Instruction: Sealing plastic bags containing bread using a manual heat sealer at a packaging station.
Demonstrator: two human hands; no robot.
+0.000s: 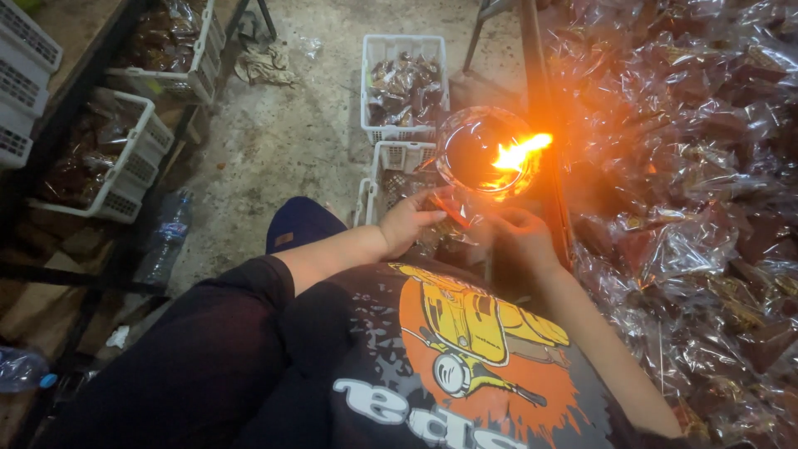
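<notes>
Two bare hands are held at centre frame, just below a round glass bowl [486, 154] with a burning flame. A small clear plastic packet [451, 211] is pinched by the left hand [407, 220] and right hand [517, 231], fingers closed on its edges. White plastic crates [405, 83] are seen above.

Just one view here, no second angle overlapping with it. The camera is sitting on the person's head and looking steeply down over their chest and lap, so the shirt [465, 349] is filling the bottom edge up close. It's facing forward toward the concrete floor [291, 125], with the flame [519, 152] burning near the middle and within arm's reach. White baskets [405, 87] are showing farther off at the top, and the heap of clear bags [690, 191] is running along the right edge.
</notes>
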